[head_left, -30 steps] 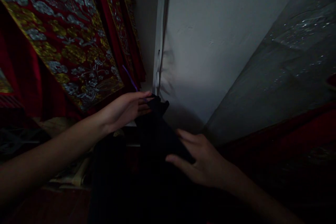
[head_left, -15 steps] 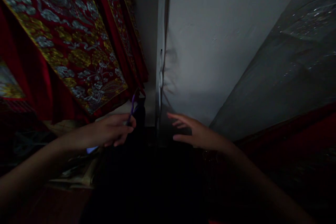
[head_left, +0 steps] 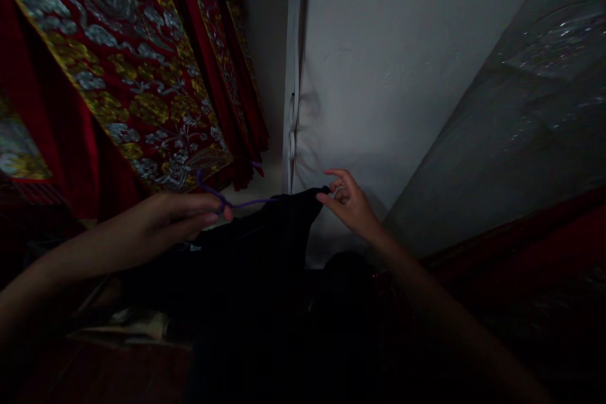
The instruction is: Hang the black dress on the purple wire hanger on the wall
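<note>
My left hand (head_left: 189, 218) is closed around a thin purple clothes hanger (head_left: 250, 203). The curved hook rises above my fingers, and one arm of the hanger runs right into a black garment (head_left: 255, 237). At the garment's far right corner, my right hand (head_left: 348, 202) pinches the cloth between thumb and fingers. The dark fabric is stretched between both hands and hangs down below them. Its lower part merges with the shadow, so its shape cannot be made out.
Red hangings (head_left: 156, 82) with gold and silver embroidery fill the upper left. A pale wall (head_left: 369, 76) stands ahead, with a cable (head_left: 297, 63) running down its corner. Clear plastic sheeting (head_left: 534, 95) covers the right side, above red cloth (head_left: 544, 246).
The black garment has come up and is spread between my hands. My right hand, open before, has risen and taken its corner. The purple hanger has tilted from upright to sideways.
</note>
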Available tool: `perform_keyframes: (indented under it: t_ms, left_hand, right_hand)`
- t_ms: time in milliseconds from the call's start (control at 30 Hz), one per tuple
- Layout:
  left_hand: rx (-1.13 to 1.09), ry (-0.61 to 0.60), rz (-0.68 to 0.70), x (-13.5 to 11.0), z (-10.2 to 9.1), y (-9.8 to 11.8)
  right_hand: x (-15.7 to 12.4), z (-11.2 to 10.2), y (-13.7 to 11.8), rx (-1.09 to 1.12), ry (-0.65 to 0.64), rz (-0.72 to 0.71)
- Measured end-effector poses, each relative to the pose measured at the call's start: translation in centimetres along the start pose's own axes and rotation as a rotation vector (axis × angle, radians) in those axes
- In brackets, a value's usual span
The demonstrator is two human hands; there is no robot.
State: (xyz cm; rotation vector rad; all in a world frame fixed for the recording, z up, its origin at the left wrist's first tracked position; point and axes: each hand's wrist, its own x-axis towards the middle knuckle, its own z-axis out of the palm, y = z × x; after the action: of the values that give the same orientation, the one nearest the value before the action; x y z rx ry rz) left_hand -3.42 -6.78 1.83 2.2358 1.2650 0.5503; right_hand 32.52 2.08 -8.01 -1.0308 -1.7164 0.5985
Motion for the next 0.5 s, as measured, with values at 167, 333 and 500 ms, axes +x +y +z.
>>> perform_keyframes:
  t_ms: [167,333,500]
  left_hand:
    - [0.134,0.115,0.119,0.0,0.4,-0.9]
    - [0.082,0.324,0.096,0.8,0.2,-0.8]
    - [0.134,0.689,0.193,2.0,-0.7,1.9]
  right_hand:
    - [-1.0,-1.0,0.3,0.072,-0.495,0.178]
    - [-2.6,-1.8,-1.5,0.395,-0.273,0.492]
    - [2.6,-2.3,-4.0,0.58,0.011,0.42]
